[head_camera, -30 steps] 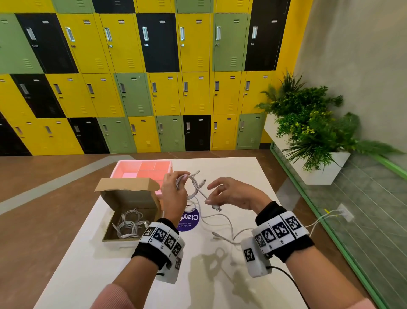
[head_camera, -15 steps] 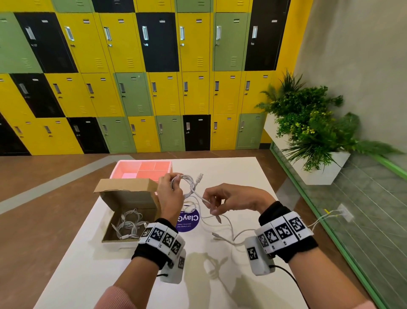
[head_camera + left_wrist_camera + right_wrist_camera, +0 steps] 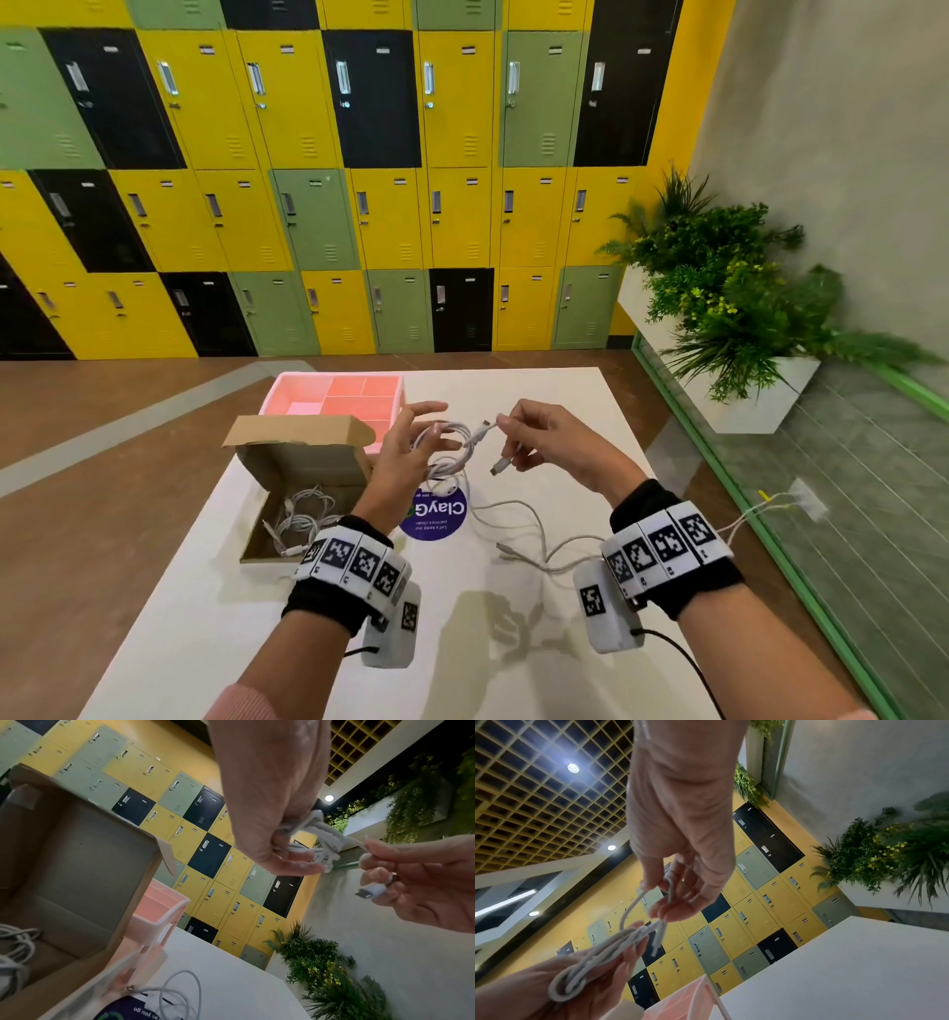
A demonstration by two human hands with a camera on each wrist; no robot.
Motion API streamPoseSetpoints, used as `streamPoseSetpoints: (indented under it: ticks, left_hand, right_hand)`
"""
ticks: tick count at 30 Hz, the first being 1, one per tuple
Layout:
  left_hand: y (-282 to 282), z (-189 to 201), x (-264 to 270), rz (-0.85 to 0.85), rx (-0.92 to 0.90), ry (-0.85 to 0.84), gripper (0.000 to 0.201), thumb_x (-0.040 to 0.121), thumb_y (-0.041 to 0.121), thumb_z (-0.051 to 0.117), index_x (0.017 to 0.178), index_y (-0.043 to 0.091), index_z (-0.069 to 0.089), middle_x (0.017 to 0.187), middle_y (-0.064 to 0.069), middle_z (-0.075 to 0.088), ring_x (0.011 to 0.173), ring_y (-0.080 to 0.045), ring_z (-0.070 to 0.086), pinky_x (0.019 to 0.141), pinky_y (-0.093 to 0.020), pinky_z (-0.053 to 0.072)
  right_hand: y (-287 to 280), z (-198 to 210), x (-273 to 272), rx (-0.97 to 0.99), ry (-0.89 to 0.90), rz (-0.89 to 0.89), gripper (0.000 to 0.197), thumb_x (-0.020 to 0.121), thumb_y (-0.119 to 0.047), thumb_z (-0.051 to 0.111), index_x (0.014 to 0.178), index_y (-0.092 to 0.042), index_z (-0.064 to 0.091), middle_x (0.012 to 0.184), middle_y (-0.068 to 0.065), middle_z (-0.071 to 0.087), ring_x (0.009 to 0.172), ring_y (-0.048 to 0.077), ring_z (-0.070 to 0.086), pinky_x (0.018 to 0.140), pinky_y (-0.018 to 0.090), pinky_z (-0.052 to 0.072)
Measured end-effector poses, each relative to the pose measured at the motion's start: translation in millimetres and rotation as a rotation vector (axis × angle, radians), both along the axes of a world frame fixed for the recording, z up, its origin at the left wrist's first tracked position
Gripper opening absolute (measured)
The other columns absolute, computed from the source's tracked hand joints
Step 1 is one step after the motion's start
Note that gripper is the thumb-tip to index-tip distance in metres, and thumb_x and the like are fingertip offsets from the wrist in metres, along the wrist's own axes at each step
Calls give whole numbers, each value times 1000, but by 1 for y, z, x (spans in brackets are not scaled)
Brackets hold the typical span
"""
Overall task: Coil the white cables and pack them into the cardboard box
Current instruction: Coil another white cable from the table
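The white cable (image 3: 452, 447) was a thin, round, smooth cord wound into a small bundle of several loops, held up above the table (image 3: 513, 668) between the two hands. The left hand (image 3: 405, 457) carried the bundle: in the left wrist view its thumb and lower fingers were curled round the strands, while from the head view the upper fingers stretched out straight past the loops. The right hand (image 3: 554, 442) pinched the free tail between thumb and forefinger close to the bundle, the other fingers loosely bent, and a short connector end (image 3: 500, 466) with a metal tip hung below them.

Just left of the hands stood the cardboard box (image 3: 303, 493), plain brown corrugated board with its lid flap raised, and inside it lay coiled white cables (image 3: 303, 519) in a loose heap. Another loose cable (image 3: 529, 534) trailed in slack curves over the matte white tabletop, partly across a round purple sticker (image 3: 434, 514). Behind the box sat a pink plastic tray (image 3: 339, 395) divided into rectangular compartments. Beyond the table were glossy yellow, green and black lockers (image 3: 359, 180), and a bushy green plant (image 3: 729, 298) in a white planter stood to the right.
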State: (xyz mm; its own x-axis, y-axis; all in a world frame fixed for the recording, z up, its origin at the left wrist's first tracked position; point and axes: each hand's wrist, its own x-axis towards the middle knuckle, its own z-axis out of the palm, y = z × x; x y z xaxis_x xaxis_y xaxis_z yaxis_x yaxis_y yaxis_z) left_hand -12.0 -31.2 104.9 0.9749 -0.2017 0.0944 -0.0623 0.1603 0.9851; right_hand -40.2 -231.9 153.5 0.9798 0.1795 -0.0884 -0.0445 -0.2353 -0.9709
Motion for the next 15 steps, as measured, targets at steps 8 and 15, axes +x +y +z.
streamPoseSetpoints:
  ticks: [8, 15]
  left_hand:
    - [-2, 12, -4, 5, 53, -65, 17, 88, 8, 62, 103, 7, 69, 93, -4, 70, 77, -14, 67, 69, -24, 56]
    - [-7, 11, 0, -43, -123, 71, 16, 92, 9, 56, 104, 5, 65, 91, -8, 72, 87, -22, 70, 73, -27, 57]
  right_hand:
    - [3, -4, 3, 16, -76, -154, 24, 93, -29, 57, 87, -5, 56, 84, 16, 70, 64, 12, 67, 62, 22, 56]
    - [3, -21, 7, -18, -134, -336, 32, 89, -32, 63, 87, 0, 60, 79, 15, 64, 66, 15, 69, 67, 23, 59]
